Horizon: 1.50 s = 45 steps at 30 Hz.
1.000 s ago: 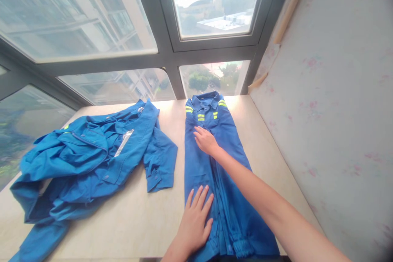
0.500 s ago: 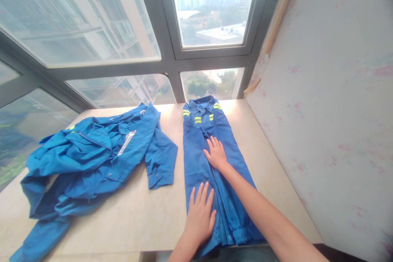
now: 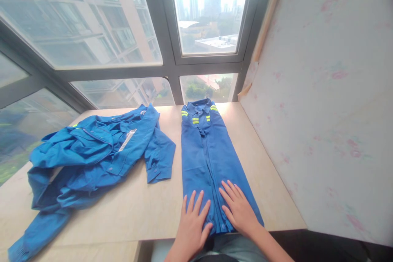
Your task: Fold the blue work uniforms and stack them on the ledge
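A blue work jacket with yellow-green reflective stripes lies folded lengthwise, its collar toward the window and its sleeves laid down over the front. My left hand rests flat on the near left part of it, fingers spread. On the near right part lies my right hand, also flat with the fingers apart. The cuffs at the near edge are partly hidden by my hands. To the left, a second blue jacket lies crumpled, one sleeve stretched toward me; neither hand touches it.
Both garments lie on a pale wooden tabletop, whose front edge is close to me. Grey window frames border the far side. A wall with floral wallpaper bounds the right side.
My right hand has slid toward me, from the middle of the folded jacket down to its near right part. My left hand has shifted slightly toward the near edge. The view has tilted a little.
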Each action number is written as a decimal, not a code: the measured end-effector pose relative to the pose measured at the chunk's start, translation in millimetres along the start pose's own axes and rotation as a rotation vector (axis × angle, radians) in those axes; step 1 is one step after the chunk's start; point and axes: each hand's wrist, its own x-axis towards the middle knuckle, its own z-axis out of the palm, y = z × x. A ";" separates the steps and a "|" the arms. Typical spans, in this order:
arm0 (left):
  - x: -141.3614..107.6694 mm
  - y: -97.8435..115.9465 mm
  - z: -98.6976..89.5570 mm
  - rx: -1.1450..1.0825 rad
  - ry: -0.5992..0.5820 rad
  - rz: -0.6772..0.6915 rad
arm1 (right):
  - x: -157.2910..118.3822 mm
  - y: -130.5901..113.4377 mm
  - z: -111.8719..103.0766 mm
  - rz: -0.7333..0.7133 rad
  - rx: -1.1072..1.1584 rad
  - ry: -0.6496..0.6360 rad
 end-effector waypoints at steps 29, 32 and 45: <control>-68.1 -48.6 2.3 0.030 0.134 0.266 | -104.1 47.4 -9.0 -0.230 0.054 -0.036; -73.3 -54.7 0.5 -0.017 0.120 0.301 | -110.7 61.7 -9.9 -0.316 0.064 -0.018; -44.2 -56.1 -3.0 -0.332 0.084 0.229 | -53.1 69.2 -39.0 -0.471 0.111 -0.014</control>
